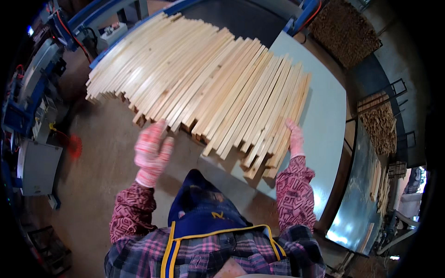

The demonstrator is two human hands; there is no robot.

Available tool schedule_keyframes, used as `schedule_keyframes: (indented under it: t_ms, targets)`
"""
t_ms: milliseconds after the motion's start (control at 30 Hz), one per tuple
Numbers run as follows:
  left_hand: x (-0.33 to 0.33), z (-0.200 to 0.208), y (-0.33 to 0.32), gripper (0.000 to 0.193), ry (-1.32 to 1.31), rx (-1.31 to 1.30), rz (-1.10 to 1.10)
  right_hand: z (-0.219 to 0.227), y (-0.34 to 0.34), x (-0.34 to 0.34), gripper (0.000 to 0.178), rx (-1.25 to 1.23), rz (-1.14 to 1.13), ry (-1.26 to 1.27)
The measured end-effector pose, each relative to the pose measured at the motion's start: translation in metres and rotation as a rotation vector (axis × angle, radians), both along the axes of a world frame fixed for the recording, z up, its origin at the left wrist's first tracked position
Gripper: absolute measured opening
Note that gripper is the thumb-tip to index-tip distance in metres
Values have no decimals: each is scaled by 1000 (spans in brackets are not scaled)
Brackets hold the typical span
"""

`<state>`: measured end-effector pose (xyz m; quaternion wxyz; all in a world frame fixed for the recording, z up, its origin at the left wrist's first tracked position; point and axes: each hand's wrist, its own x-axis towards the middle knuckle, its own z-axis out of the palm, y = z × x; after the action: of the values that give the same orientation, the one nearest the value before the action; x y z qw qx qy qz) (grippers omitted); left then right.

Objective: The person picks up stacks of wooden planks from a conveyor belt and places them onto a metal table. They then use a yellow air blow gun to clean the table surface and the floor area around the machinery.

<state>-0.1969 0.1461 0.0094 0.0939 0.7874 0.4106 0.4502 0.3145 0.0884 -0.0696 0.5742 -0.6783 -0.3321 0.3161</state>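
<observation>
Workshop with a brown floor (97,185) and a pale table (327,134) on the right; light-wood strips (185,78) lie side by side in a wide slanted band; the right part sits on the table's left side, the rest reaches left across a blue-framed machine with a dark bed (236,16); near ends stick out past the machine's near edge.

Progress, as judged: laying out looks mostly done, one broad row, roughly parallel; evening up looks undone, since near ends step in and out and narrow gaps show toward the right.

Left hand (152,150), in a pink-and-white glove, is at the near ends, mid-band; thumb spread from the fingers, nothing held; fingertip contact unclear. Right hand (295,138), gloved alike, lies along the outermost right strip (300,99); fingers look pressed together; cannot tell if they pinch it.

Further out: navy apron (204,208) with yellow trim below; grey cabinet (39,167) at left; metal-topped table (350,204) at right, more strips (378,185) by its right edge; wood stack (345,32) beyond the pale table's far corner.
</observation>
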Motion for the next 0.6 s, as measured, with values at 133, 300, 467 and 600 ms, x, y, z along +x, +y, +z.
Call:
schedule_keyframes:
  t_ms: [133,300,467,600]
  targets:
    - [49,-25,-43,67,102,-430,-54,17,12,-35,47,-142,-60,80]
    - [104,-26,-60,73,36,-501,0,-3,15,-20,50,-67,-42,-11]
    - [143,-17,-98,81,-26,-586,-370,-20,-2,82,48,-1,138,205]
    - [176,-4,-89,79,163,-717,-443,75,-17,21,42,-156,102,692]
